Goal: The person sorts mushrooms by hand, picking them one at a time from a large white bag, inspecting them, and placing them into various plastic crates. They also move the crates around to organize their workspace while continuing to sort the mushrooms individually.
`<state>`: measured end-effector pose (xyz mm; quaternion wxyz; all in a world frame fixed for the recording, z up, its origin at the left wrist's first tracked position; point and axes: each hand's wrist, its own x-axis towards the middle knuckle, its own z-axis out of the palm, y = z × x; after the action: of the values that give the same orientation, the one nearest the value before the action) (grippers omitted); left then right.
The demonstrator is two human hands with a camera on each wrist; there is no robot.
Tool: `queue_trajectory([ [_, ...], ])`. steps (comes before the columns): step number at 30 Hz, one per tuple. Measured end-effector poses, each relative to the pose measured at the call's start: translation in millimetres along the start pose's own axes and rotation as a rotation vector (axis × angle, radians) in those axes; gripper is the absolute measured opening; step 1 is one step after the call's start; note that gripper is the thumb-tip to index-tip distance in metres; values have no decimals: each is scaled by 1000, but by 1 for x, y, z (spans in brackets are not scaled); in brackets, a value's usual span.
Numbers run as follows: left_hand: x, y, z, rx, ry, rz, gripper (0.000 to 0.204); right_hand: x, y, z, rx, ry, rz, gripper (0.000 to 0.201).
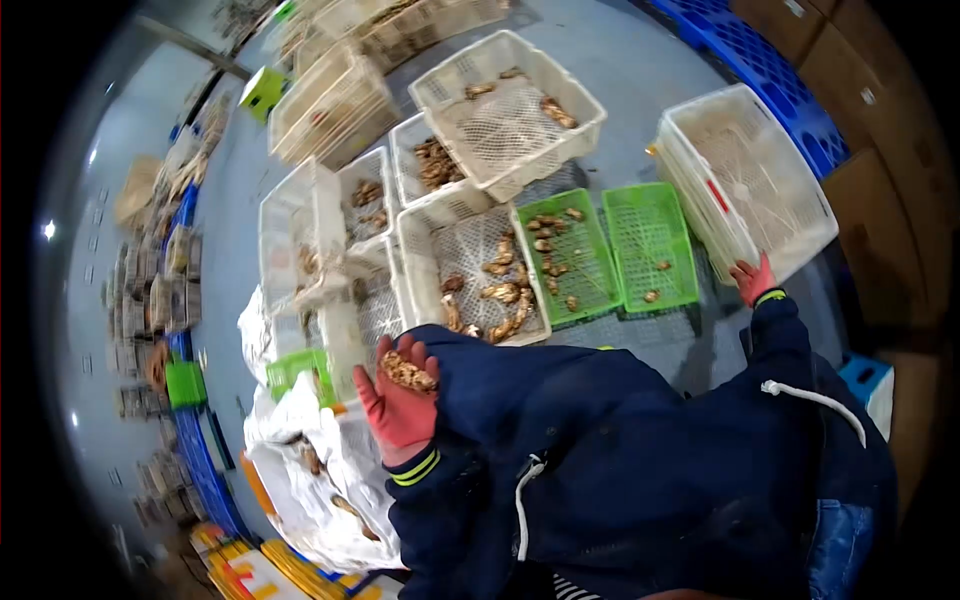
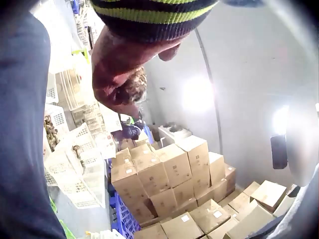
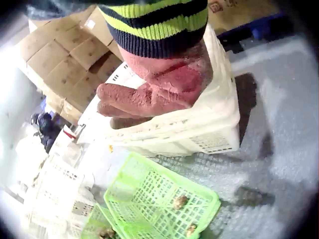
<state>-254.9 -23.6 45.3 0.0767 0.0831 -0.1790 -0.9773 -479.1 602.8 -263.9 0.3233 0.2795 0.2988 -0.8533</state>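
Note:
My left hand [image 1: 402,408], in a pinkish-red glove, is turned palm up. It holds a brown, scaly mushroom [image 1: 408,373] lying across the fingers. In the left wrist view the fingers bend around the same mushroom [image 2: 135,84]. My right hand [image 1: 755,280], also gloved, rests at the near edge of a stack of white plastic crates [image 1: 700,215]. The right wrist view has its fingers [image 3: 124,99] lying over the crate wall. Nearest the left hand is a white crate [image 1: 540,335] with several mushrooms [image 1: 505,292] in it.
Two green baskets [image 1: 692,240] with small mushrooms stand between that crate and the stack. More white crates [image 1: 590,110] with mushrooms lie beyond. A white cloth [image 1: 315,425] lines a container at left. Cardboard boxes [image 1: 850,110] and a blue pallet [image 1: 740,50] border the right side.

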Motion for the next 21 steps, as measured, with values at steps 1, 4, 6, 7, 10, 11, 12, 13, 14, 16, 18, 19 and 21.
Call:
queue_trajectory([
  [1,5,-3,0,-1,18,-27,49,-15,6,36,-84,302,-57,66],
  [4,9,-6,-2,69,113,17,44,-17,14,91,-374,285,23,63],
  [6,7,-11,-7,195,184,69,44,7,26,119,-375,123,-38,55],
  [7,5,-12,-8,225,183,75,44,23,31,146,-358,65,-32,53],
  [10,-8,-7,3,273,156,237,37,77,60,272,-396,-281,41,48],
  [11,-17,-2,2,255,197,303,36,99,75,314,-408,-478,129,47],
  [12,-26,5,-1,233,229,364,36,98,101,370,-434,-640,171,44],
  [13,-35,6,1,182,290,429,36,81,123,425,-504,-722,204,43],
  [14,-46,8,-3,119,351,484,36,62,155,473,-573,-790,235,42],
  [16,-68,15,-5,71,439,620,36,33,225,549,-730,-1071,364,41],
  [18,-91,24,-9,-9,499,742,49,-19,294,602,-900,-1307,507,43],
  [19,-104,29,-5,-21,501,779,49,-50,331,618,-968,-1370,552,44],
  [21,-130,32,1,-69,568,895,63,-80,405,624,-1166,-1610,491,49],
])
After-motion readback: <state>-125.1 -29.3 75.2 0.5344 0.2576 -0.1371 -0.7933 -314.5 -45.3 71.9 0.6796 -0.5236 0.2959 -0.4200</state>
